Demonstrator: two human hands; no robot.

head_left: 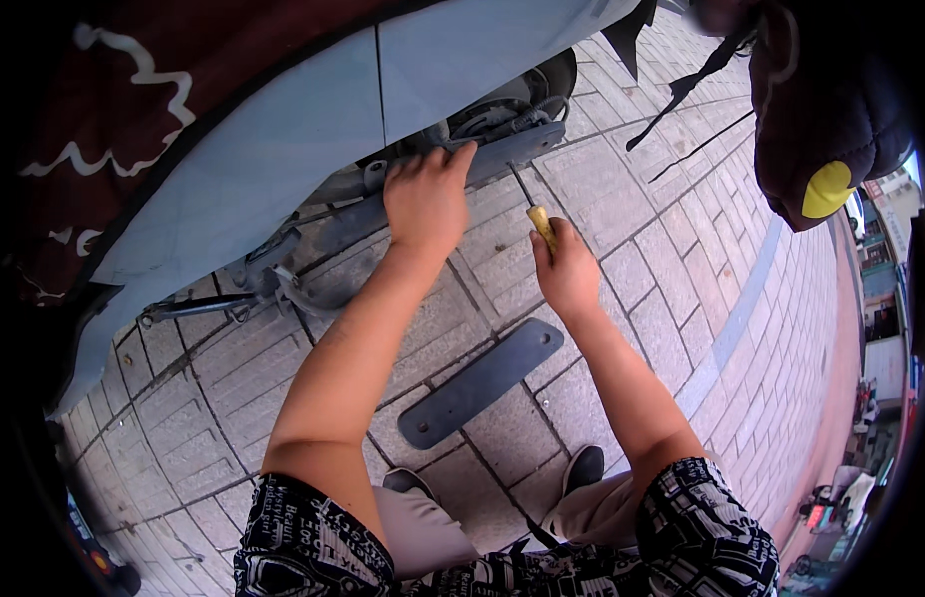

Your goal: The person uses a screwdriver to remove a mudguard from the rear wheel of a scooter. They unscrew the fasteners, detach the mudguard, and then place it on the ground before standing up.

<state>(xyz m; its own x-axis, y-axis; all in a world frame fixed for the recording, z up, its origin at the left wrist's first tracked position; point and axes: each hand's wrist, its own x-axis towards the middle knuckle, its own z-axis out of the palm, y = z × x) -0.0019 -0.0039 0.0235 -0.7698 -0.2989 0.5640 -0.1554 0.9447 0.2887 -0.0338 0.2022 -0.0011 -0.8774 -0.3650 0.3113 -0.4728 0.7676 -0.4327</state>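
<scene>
A long grey bar (502,157) runs along the lower side of a parked scooter with pale blue body panels (283,119). My left hand (430,194) is closed over the upper edge of this bar, its fingertips hidden behind it. In my right hand (565,269) is a screwdriver (539,217) with a yellowish handle and thin dark shaft. Its tip meets the bar's lower edge, right of my left hand; whether it sits in a screw I cannot tell. A loose grey strip (480,383) with a hole at each end lies on the paving between my forearms.
A dark kickstand (214,303) and metal linkage stick out at the left. The scooter's rear wheel (557,85) is partly visible behind the bar. A dark padded cover (826,119) with a yellow patch hangs at upper right. My shoes (584,470) stand on the paving below.
</scene>
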